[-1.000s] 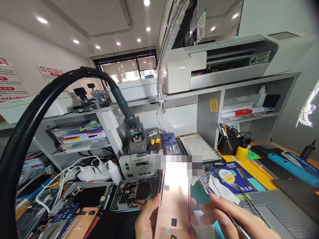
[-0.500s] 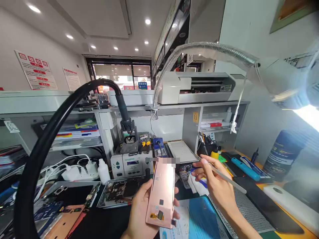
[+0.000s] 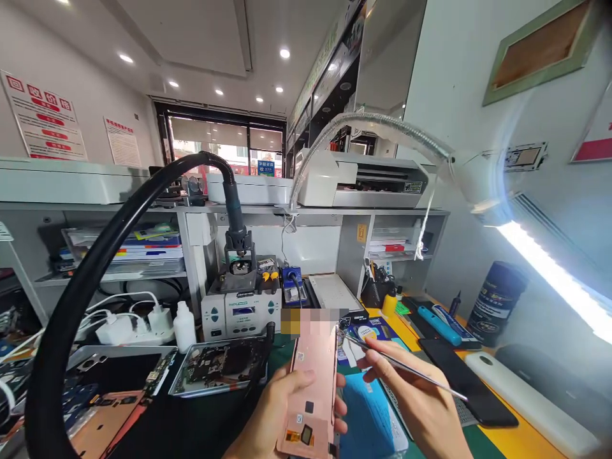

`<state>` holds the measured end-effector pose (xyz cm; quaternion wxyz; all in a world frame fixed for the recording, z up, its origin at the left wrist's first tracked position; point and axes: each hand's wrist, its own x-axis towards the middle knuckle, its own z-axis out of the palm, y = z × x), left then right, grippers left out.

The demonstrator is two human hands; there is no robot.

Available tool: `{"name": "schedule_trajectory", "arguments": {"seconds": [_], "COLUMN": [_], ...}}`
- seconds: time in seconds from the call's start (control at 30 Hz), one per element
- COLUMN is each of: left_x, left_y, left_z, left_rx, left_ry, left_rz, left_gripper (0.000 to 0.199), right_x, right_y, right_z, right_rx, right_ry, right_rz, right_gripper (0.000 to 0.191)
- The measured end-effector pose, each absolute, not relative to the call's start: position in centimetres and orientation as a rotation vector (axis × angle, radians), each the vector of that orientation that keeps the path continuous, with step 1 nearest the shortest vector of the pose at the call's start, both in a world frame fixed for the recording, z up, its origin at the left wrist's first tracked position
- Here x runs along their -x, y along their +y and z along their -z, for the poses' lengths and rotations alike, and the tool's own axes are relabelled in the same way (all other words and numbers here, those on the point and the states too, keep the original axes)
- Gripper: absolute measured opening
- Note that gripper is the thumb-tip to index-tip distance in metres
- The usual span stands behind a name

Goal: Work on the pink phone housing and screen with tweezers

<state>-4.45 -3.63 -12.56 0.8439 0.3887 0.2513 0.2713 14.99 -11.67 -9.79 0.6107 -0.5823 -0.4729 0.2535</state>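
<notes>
Left hand (image 3: pixel 282 405) closed round copper-coloured panel (image 3: pixel 313 382), thumb on its face. Right hand (image 3: pixel 411 389), fingers pinched on metal tool (image 3: pixel 406 366), tip beside panel's upper right edge. Blue sheet (image 3: pixel 368 414) between hands.

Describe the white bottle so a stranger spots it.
Find the big black arching hose. Below its far end sits a pale box with a small display. The white bottle stands just left, narrow-tipped and cordless, unlike the neighbouring white plugs.
</notes>
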Motion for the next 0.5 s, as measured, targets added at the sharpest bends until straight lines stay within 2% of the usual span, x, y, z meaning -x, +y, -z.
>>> {"name": "schedule_trajectory", "arguments": {"seconds": [0.5], "left_x": [4.5], "left_y": [-3.2], "left_z": [13.2], "left_rx": [-0.82], "left_ry": [0.511], "left_rz": [-0.522], "left_gripper": [0.048], "right_x": [-15.9], "right_y": [-11.3], "right_z": [10.4], "right_rx": [1.359], "right_ry": [-1.067], "right_rz": [-0.547], "right_gripper": [0.031]}}
